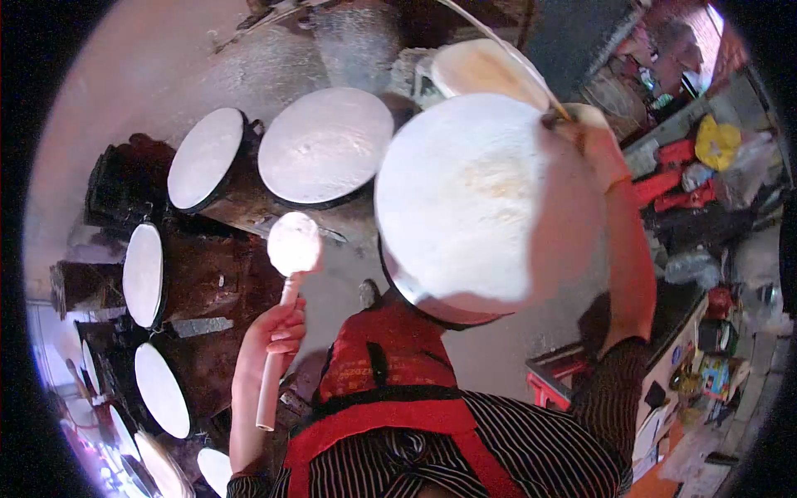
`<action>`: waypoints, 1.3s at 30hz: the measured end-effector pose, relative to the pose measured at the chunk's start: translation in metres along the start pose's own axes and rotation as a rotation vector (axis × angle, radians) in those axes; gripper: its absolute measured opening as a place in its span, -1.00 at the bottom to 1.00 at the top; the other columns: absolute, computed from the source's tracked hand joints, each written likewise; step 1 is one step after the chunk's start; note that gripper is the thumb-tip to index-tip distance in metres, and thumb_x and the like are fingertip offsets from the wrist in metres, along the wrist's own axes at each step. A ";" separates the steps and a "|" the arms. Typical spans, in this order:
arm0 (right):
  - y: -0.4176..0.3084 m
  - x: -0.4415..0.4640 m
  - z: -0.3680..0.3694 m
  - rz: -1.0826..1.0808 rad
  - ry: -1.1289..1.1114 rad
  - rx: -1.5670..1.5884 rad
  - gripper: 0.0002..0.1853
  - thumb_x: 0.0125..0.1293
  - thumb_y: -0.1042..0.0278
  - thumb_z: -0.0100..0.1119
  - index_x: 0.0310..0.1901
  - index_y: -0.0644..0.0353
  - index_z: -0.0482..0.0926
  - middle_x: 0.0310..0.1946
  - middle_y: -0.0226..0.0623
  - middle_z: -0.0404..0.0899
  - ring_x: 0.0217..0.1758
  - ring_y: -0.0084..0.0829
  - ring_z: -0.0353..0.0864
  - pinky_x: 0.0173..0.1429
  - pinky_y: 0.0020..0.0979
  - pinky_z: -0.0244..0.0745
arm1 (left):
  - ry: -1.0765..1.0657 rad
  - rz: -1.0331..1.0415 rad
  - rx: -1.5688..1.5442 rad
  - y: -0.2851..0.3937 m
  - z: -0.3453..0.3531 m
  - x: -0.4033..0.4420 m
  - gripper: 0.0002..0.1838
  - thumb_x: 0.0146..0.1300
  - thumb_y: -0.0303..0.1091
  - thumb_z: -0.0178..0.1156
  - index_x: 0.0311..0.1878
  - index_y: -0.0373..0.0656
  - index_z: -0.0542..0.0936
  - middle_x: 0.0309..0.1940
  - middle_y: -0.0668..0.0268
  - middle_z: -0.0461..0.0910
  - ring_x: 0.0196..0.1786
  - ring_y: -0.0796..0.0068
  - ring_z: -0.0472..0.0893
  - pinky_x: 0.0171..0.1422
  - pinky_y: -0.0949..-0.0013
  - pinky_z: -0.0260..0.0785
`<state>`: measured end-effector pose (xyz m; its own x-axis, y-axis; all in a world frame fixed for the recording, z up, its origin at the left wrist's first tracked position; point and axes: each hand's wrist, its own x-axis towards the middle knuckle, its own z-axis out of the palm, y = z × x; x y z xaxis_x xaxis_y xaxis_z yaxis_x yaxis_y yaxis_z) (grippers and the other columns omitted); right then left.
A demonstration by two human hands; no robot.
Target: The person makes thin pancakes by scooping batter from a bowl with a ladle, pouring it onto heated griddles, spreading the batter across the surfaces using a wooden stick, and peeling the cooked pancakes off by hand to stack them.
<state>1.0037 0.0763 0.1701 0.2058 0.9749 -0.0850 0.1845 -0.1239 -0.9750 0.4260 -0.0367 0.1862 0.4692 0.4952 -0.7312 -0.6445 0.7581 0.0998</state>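
Note:
My left hand [282, 332] is wrapped round the pale cylindrical handle of a ladle-like tool [295, 244], whose round white head points up and away from me. On the other side, my right hand [591, 137] is closed at the far right rim of a large round pan [452, 199]. The pan's face is white with brownish patches near its middle, and a shadow covers its right part. A thin pale stick or rim [498, 37] runs from the top edge down to my right hand; I cannot tell which it is.
Several white-faced round pans [325, 145] stand tilted in an arc at the left and far side. Behind the large pan leans a tan-stained disc [481, 70]. Cluttered shelving at the right holds a yellow bag [718, 143] and red items [685, 195]. A red-edged stand [548, 386] is near my right side.

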 end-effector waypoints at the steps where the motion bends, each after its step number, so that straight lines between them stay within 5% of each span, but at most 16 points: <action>1: -0.020 -0.001 -0.009 0.014 0.053 -0.253 -0.68 0.25 0.13 0.14 -0.28 0.27 0.67 -0.46 -0.30 0.61 -0.42 -0.40 0.56 -0.27 -0.39 0.44 | -0.020 0.000 0.051 0.001 0.001 0.000 -0.79 0.41 -0.46 -0.02 0.01 -0.37 0.37 -0.51 0.38 0.27 -0.61 0.69 0.23 -0.75 0.67 0.08; 4: -0.107 -0.022 0.004 -0.172 0.534 -1.203 -0.64 0.25 0.05 0.16 -0.22 0.22 0.68 -0.42 -0.10 0.67 -0.31 -0.07 0.67 -0.18 -0.14 0.50 | -0.069 0.023 0.137 0.028 -0.012 -0.024 -0.78 0.40 -0.45 0.00 0.02 -0.37 0.38 -0.52 0.39 0.27 -0.61 0.71 0.22 -0.74 0.69 0.05; 5: -0.138 -0.032 -0.004 -0.175 0.625 -1.211 -0.64 0.26 0.01 0.15 -0.18 0.15 0.67 -0.33 0.00 0.65 -0.19 0.08 0.63 -0.08 -0.02 0.49 | -0.084 0.031 0.155 0.025 -0.008 -0.025 -0.78 0.40 -0.45 0.00 0.02 -0.37 0.38 -0.52 0.40 0.26 -0.61 0.71 0.21 -0.74 0.69 0.04; 9: -0.169 -0.029 -0.062 -0.854 0.875 -1.446 -0.63 0.22 0.17 0.12 0.05 0.02 0.56 -0.15 -0.08 0.63 -0.07 -0.06 0.62 0.01 -0.10 0.51 | -0.221 0.005 0.243 0.014 -0.019 -0.011 -0.75 0.36 -0.48 0.02 0.04 -0.39 0.37 -0.53 0.40 0.26 -0.60 0.70 0.20 -0.72 0.71 0.03; 10: -0.169 -0.032 -0.050 -0.824 0.861 -1.524 -0.62 0.21 0.23 0.10 0.09 0.00 0.53 -0.09 -0.19 0.60 -0.01 -0.12 0.57 0.04 -0.14 0.49 | -0.230 -0.015 0.185 0.015 -0.023 -0.007 -0.75 0.35 -0.48 0.03 0.04 -0.39 0.37 -0.53 0.40 0.25 -0.60 0.70 0.20 -0.72 0.70 0.03; 12: -0.147 -0.021 -0.018 -0.942 0.710 -1.573 -0.46 0.06 0.48 0.10 0.17 0.05 0.48 -0.01 -0.11 0.54 0.03 -0.12 0.52 0.11 -0.16 0.45 | -0.227 -0.055 0.057 0.019 -0.032 -0.006 -0.73 0.34 -0.48 0.03 0.05 -0.39 0.37 -0.54 0.40 0.24 -0.60 0.68 0.20 -0.73 0.68 0.04; 17: 0.029 0.043 0.023 -0.843 0.796 -1.817 -0.59 0.24 0.22 0.05 0.14 0.03 0.49 0.06 -0.23 0.50 0.17 -0.15 0.45 0.19 -0.09 0.40 | -0.128 0.046 0.082 0.008 -0.048 0.002 -0.75 0.34 -0.48 0.03 0.05 -0.35 0.40 -0.57 0.40 0.22 -0.61 0.66 0.21 -0.73 0.67 0.05; 21: 0.160 0.064 0.078 -0.478 0.670 -1.384 -0.56 0.19 0.16 0.11 0.13 -0.02 0.48 0.10 -0.27 0.46 0.17 -0.16 0.44 0.15 -0.02 0.41 | -0.178 0.021 -0.018 0.011 -0.033 0.004 -0.77 0.35 -0.49 0.01 0.04 -0.33 0.41 -0.55 0.38 0.23 -0.62 0.65 0.22 -0.73 0.66 0.05; 24: 0.182 0.047 0.112 -0.302 0.648 -1.408 -0.53 0.13 0.13 0.19 0.11 -0.05 0.48 0.10 -0.32 0.44 0.15 -0.19 0.44 0.10 0.00 0.43 | -0.061 0.036 -0.157 0.003 -0.021 0.004 -0.33 0.38 -0.54 -0.17 0.49 0.32 0.11 -0.50 0.36 0.34 -0.66 0.68 0.20 -0.74 0.66 0.13; 25: 0.180 0.046 0.116 -0.305 0.666 -1.397 -0.55 0.12 0.14 0.21 0.09 -0.06 0.49 0.08 -0.32 0.45 0.13 -0.19 0.46 0.07 -0.01 0.45 | -0.178 0.014 -0.170 0.005 -0.028 0.007 -0.32 0.38 -0.55 -0.16 0.49 0.34 0.11 -0.48 0.35 0.35 -0.65 0.68 0.21 -0.75 0.66 0.11; 28: 0.179 0.042 0.118 -0.322 0.685 -1.362 -0.59 0.07 0.19 0.25 0.02 -0.08 0.53 0.02 -0.31 0.48 0.08 -0.19 0.49 0.00 -0.03 0.47 | -0.098 0.095 -0.060 0.000 -0.027 0.003 -0.41 0.36 -0.54 -0.11 0.44 0.10 0.21 -0.49 0.35 0.34 -0.64 0.67 0.23 -0.75 0.65 0.12; 31: 0.169 0.035 0.118 -0.394 0.734 -1.349 -0.63 0.07 0.22 0.27 -0.04 -0.04 0.55 -0.04 -0.28 0.52 0.02 -0.16 0.53 -0.03 -0.05 0.48 | -0.095 0.156 0.023 -0.010 -0.030 0.002 -0.76 0.38 -0.47 -0.04 0.06 -0.35 0.38 -0.55 0.40 0.24 -0.64 0.66 0.21 -0.73 0.65 0.04; 33: 0.138 0.011 0.121 -0.490 0.865 -1.384 -0.66 0.11 0.22 0.28 -0.05 0.03 0.55 -0.12 -0.23 0.57 -0.07 -0.13 0.57 -0.04 -0.12 0.51 | -0.031 0.200 0.155 -0.019 -0.021 -0.008 -0.77 0.38 -0.46 -0.03 0.05 -0.34 0.39 -0.55 0.41 0.24 -0.64 0.67 0.21 -0.72 0.65 0.03; 36: 0.053 -0.108 0.111 0.088 0.221 -0.876 -0.70 0.32 0.29 0.07 0.03 0.18 0.57 -0.01 -0.09 0.60 -0.06 -0.10 0.61 0.05 -0.16 0.49 | -0.044 0.232 0.297 -0.061 -0.015 -0.028 -0.77 0.35 -0.44 0.01 0.02 -0.32 0.38 -0.55 0.43 0.24 -0.61 0.68 0.22 -0.70 0.66 0.02; 38: 0.142 -0.169 0.078 -0.179 0.021 -0.343 -0.73 0.38 0.33 0.07 0.04 0.23 0.54 -0.11 -0.07 0.62 -0.21 -0.06 0.64 -0.08 -0.18 0.53 | -0.053 0.221 0.373 -0.098 -0.018 -0.038 -0.75 0.35 -0.43 0.02 0.02 -0.33 0.38 -0.54 0.44 0.24 -0.60 0.68 0.22 -0.69 0.66 0.03; 39: 0.122 -0.224 0.067 -0.266 0.039 -0.413 -0.67 0.40 0.31 0.04 0.14 0.23 0.48 -0.28 -0.23 0.48 -0.30 -0.28 0.50 -0.13 -0.34 0.44 | -0.170 0.225 0.453 -0.117 -0.020 -0.042 -0.74 0.35 -0.39 0.03 0.03 -0.32 0.39 -0.53 0.43 0.25 -0.60 0.68 0.23 -0.67 0.66 0.04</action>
<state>0.9160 -0.1452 0.0567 0.1336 0.9761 0.1715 0.5998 0.0581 -0.7980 0.4697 -0.1551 0.1918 0.4649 0.7000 -0.5421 -0.4325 0.7138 0.5509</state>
